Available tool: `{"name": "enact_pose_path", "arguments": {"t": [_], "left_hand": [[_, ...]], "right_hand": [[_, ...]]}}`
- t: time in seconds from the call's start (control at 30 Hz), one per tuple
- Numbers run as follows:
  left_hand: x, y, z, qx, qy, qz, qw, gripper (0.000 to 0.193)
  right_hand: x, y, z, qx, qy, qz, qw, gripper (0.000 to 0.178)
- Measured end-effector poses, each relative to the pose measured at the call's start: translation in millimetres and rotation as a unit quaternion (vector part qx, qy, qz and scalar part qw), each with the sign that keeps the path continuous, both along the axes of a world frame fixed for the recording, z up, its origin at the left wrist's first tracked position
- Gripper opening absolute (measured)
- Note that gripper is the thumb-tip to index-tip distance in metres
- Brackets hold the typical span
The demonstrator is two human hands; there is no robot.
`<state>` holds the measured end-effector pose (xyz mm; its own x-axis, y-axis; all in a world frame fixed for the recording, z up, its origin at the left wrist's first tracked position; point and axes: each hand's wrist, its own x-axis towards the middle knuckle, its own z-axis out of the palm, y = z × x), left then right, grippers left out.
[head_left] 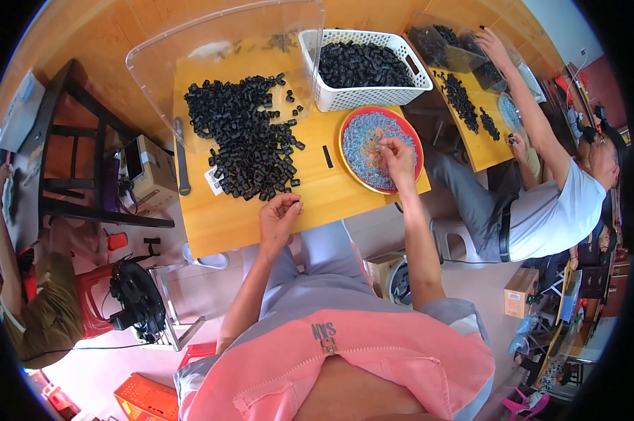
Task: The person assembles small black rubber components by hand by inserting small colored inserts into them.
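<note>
Pink garment (345,365) fills the near edge, forearms running up to a small wooden table (219,224). Left hand (278,214) at the near table edge, fingers pinched together on one small black part (297,205). Right hand (399,158) reaches into the red-rimmed dish (346,126) of tiny pale beads (366,140), fingertips closed as if picking; whether a bead is caught, cannot tell. Loose black pile (247,140) sits far-left of the left hand; white basket (362,95) with more black parts lies beyond the dish. Judgement: keep the held part steady with its opening up, lift a single bead, bring both hands close before joining.
</note>
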<state>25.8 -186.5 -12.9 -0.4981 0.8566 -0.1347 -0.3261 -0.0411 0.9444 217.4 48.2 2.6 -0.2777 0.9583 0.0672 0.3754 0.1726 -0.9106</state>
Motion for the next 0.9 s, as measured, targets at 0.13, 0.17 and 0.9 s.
{"name": "enact_pose_path", "arguments": {"t": [0.13, 0.17, 0.9], "left_hand": [[-0.3, -1.9, 0.4, 0.003, 0.008, -0.007, 1.0, 0.014], [-0.1, -2.6, 0.3, 0.007, 0.009, -0.009, 1.0, 0.014], [-0.3, -1.2, 30.0, 0.066, -0.039, -0.003, 0.997, 0.016]], "right_hand": [[-3.2, -7.2, 12.4, 0.083, -0.05, -0.024, 0.995, 0.014], [-1.7, -6.1, 10.5, 0.083, -0.05, -0.023, 0.995, 0.014], [-70.4, -139.7, 49.7, -0.097, 0.138, 0.185, 0.968, 0.007]]}}
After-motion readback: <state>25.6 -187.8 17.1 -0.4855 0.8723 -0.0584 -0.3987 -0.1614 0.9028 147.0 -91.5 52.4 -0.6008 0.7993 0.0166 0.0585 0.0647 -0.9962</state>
